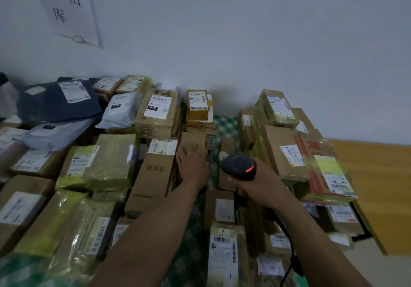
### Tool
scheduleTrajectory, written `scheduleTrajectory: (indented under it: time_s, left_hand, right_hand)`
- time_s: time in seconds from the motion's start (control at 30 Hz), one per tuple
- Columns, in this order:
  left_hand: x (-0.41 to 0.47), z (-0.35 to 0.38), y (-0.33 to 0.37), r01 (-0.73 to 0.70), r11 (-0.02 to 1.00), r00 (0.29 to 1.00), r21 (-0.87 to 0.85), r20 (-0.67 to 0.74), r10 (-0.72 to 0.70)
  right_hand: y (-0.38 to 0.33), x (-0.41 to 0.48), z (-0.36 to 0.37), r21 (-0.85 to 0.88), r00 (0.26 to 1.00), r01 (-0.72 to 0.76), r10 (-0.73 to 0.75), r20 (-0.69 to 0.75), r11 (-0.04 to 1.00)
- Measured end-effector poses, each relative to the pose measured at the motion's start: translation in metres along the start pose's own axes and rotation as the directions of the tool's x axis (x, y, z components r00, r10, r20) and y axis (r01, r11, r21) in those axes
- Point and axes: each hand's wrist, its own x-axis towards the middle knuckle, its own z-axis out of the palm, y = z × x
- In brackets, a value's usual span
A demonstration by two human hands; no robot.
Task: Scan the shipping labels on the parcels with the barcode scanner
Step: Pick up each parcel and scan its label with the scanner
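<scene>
White wall (244, 42) behind a bench (224, 124) heaped with parcels (153, 175). The left hand (192, 168), fingers flat, presses a brown box (193, 145); at its 3 o'clock, the right hand (262, 183) has its fingers wrapped round the scanner (239, 166). A label (158, 107) at 11 o'clock reads "010".

Readable text, all placed off the scanner (239, 167):
- Wall sheet (66, 6), far up-left of scanner: big black characters 码, 出, 库. The row above them is cut off.
- Brown box (156, 111), up-left of scanner: label has a black tag reading "010". The code line above it is too blurred to read.
- White bag (121, 111), further left at the same height: label has the same black "010" tag.
- Taped parcel (223, 253), below scanner: label header reads "602 12", last group unclear.
- Long box (153, 175), left of scanner: Chinese print is upside down, can't read.
- Other labels around scanner: barcodes show, text too small.
</scene>
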Motion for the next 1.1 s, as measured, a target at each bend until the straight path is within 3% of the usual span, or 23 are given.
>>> scheduleTrajectory:
  time_s: [0.2, 0.3, 0.33, 0.43, 0.53, 0.63, 0.67, 0.9, 1.0, 1.1]
  left_hand:
    - [-0.006, -0.003, 0.002, -0.046, 0.996, 0.999, -0.076, -0.032, 0.043]
    - [-0.012, -0.016, -0.002, -0.007, 0.962, 0.999, -0.274, -0.048, -0.006]
    - [-0.019, -0.02, -0.001, 0.047, 0.904, 0.998, -0.426, -0.012, -0.058]
    - [-0.057, -0.034, 0.014, 0.196, 0.605, 0.981, -0.772, 0.155, -0.119]
    - [-0.094, -0.04, 0.023, 0.197, 0.399, 0.98, -0.895, 0.171, -0.102]
    - [-0.109, -0.043, 0.025, 0.246, 0.124, 0.968, -0.961, 0.237, -0.086]
    - [-0.111, -0.045, 0.025, 0.265, 0.087, 0.963, -0.96, 0.26, -0.07]
    - [-0.111, -0.056, 0.024, 0.208, 0.188, 0.974, -0.96, 0.221, 0.052]
    - [-0.106, -0.06, 0.028, 0.187, 0.214, 0.982, -0.959, 0.18, -0.051]
    - [-0.104, -0.059, 0.032, 0.237, 0.152, 0.971, -0.96, 0.228, -0.075]
  right_hand:
    - [0.008, -0.003, -0.001, 0.116, 1.0, -0.02, 0.017, 0.022, 0.993]
    - [0.008, -0.006, -0.007, 0.128, 0.999, -0.036, 0.036, -0.001, 0.991]
    - [0.008, -0.007, -0.009, 0.128, 1.0, -0.029, 0.03, -0.008, 0.991]
    - [0.012, -0.011, -0.015, 0.214, 0.998, -0.036, 0.048, -0.051, 0.976]
    - [0.016, -0.012, -0.02, 0.288, 0.985, -0.035, 0.083, -0.154, 0.957]
    - [0.015, -0.017, -0.021, 0.402, 0.96, 0.018, 0.097, -0.263, 0.915]
    - [0.013, -0.019, -0.022, 0.437, 0.952, 0.043, 0.096, -0.29, 0.898]
    - [0.01, -0.024, -0.034, 0.501, 0.966, 0.067, 0.07, -0.251, 0.863]
    - [0.013, -0.026, -0.035, 0.502, 0.967, 0.078, 0.058, -0.25, 0.861]
    - [0.01, -0.029, -0.032, 0.468, 0.97, 0.085, 0.035, -0.242, 0.879]
